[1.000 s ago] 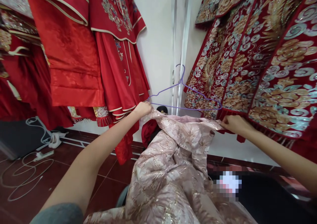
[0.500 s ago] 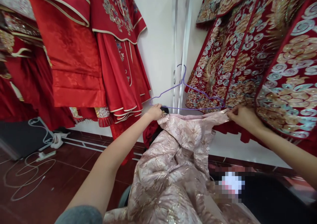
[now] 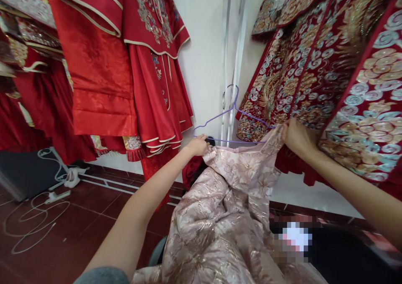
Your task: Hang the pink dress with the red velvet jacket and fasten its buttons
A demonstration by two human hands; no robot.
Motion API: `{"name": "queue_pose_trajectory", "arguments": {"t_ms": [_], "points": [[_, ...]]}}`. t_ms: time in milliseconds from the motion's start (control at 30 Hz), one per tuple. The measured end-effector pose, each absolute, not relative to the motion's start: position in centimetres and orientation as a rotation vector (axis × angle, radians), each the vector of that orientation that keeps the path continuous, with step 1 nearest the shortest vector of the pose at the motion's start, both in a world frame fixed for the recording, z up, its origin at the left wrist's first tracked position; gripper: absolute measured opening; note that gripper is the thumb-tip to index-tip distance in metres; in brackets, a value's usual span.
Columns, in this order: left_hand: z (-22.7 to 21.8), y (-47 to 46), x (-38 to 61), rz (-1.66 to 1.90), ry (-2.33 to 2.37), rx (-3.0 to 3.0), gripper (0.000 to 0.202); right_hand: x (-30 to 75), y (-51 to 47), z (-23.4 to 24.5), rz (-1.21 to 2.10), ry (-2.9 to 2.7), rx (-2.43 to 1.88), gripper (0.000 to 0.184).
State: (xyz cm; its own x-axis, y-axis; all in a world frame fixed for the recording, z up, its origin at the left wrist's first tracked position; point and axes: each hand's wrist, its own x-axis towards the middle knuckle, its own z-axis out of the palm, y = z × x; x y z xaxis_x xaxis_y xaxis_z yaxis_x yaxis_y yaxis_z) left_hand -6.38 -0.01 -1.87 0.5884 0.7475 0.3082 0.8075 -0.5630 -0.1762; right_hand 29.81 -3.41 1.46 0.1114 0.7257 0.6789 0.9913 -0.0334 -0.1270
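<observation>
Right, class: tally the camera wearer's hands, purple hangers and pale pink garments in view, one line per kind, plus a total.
Hands: 2 (left hand, right hand)
Purple hanger: 1
Pale pink garment: 1
Total: 4

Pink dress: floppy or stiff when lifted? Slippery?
The pink dress would likely flop, given its loose, deep folds. Its puckered, bulky fabric might hold some body. The sheen hints it could be somewhat slippery.

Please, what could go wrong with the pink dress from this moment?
The dress could sag if the left hand or right hand loosens; both hold its top. The hanger has its right end hidden behind the dress, so its wire might snag fabric. The right hand could brush the embroidered gown close by.
</observation>
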Motion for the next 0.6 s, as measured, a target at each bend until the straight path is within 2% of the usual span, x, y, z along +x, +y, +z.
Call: {"name": "queue_pose_trajectory", "arguments": {"t_ms": [267, 367, 467, 533, 600], "points": [[-2.7, 0.5, -6.2, -0.424, -1.285, -2.603, 0.023, 26.2, -0.6, 1.2, -0.47, -1.645, -1.646, 0.029], [-2.9, 0.6, -7.5, -0.877, -1.318, -2.74, 0.025, 27.5, -0.1, 0.5, -0.52, -1.71, -1.539, 0.028], [-3.7, 0.9, -9.6, -1.473, -1.377, -2.555, 0.024, 28.3, 0.4, 0.4, -0.526, -1.718, -1.467, 0.028], [-4.3, 1.1, -11.3, -1.683, -1.493, -2.302, 0.021, 28.3, 0.8, 0.4, -0.501, -1.719, -1.455, 0.027], [-4.7, 1.5, -13.1, -1.728, -1.611, -2.128, 0.017, 28.2, 1.0, 0.5, -0.491, -1.718, -1.443, 0.026]]}}
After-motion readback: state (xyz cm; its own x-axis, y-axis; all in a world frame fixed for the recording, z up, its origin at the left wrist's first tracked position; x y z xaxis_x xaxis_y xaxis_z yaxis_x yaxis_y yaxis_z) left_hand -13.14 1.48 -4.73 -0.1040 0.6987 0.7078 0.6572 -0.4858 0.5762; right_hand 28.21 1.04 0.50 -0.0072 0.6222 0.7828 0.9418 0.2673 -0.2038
